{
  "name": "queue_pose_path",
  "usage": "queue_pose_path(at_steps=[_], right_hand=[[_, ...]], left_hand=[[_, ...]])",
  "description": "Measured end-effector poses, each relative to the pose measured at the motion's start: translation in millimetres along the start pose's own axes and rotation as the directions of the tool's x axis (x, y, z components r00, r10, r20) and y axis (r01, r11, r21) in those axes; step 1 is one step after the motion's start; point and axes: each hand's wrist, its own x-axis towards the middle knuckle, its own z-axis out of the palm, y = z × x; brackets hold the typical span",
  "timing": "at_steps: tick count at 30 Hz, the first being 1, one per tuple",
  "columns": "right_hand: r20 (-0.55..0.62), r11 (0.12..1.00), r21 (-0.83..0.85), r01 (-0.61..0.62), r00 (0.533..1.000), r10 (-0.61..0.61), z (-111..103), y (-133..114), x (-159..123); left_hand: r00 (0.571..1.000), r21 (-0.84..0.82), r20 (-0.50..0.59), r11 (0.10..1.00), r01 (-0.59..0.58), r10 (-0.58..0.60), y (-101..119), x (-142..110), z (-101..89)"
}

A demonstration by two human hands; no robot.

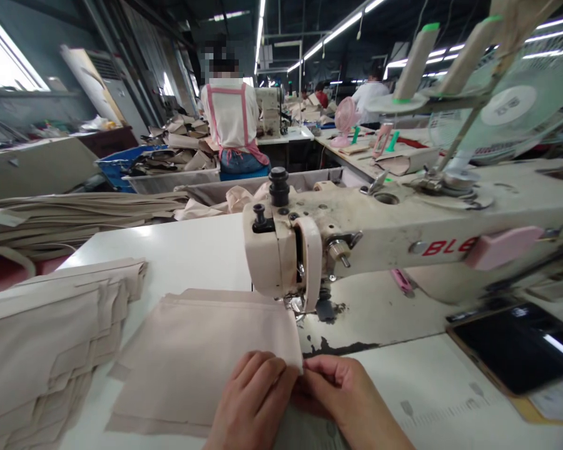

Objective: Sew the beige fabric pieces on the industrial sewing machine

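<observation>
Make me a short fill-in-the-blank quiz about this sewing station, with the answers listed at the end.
1. Both hands, the left hand and the right hand, pinch the near right ____ of the beige fabric piece.
2. The stack of folded beige pieces lies to the ____ of that piece.
3. The red letters on the sewing machine begin with ____.
4. The dark phone lies ____ on the table.

Answers: corner; left; BL; flat

Red "BLE" – sewing machine (403, 237) arm
</observation>
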Motion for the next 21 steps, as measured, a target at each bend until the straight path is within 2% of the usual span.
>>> queue_pose_path(at_steps=[8, 15, 17, 18, 19, 20, 21], right_hand=[[-0.001, 0.999, -0.048, 0.017, 1.000, -0.017, -3, -3, -2], [0.050, 0.999, 0.033, 0.002, 0.999, -0.003, -1, -5, -9], [0.055, 0.997, -0.055, 0.050, 0.997, -0.047, -5, -1, -10], [0.033, 0.978, -0.159, 0.132, 0.991, -0.129, -8, 1, -10], [0.020, 0.916, -0.308, 0.256, 0.965, -0.263, -12, 2, -10], [0.045, 0.782, -0.478, 0.400, 0.900, -0.433, -17, 1, -8], [0.137, 0.567, -0.627, 0.534, 0.792, -0.595, -21, -1, -7]], left_hand=[[0.999, 0.016, 0.037, 1.000, -0.013, 0.012, 1, -4, 3.3], [0.996, 0.034, 0.086, 0.999, -0.018, 0.015, 3, 8, -3.7], [0.997, 0.037, 0.083, 0.999, -0.006, 0.003, 5, 9, -4.4], [0.995, 0.042, 0.100, 0.999, 0.006, -0.010, 7, 9, -4.7], [0.993, 0.042, 0.120, 0.999, 0.013, -0.018, 8, 9, -5.2], [0.989, 0.036, 0.144, 0.999, 0.011, -0.016, 9, 9, -5.8], [0.987, 0.024, 0.159, 1.000, 0.001, -0.004, 9, 9, -6.7]])
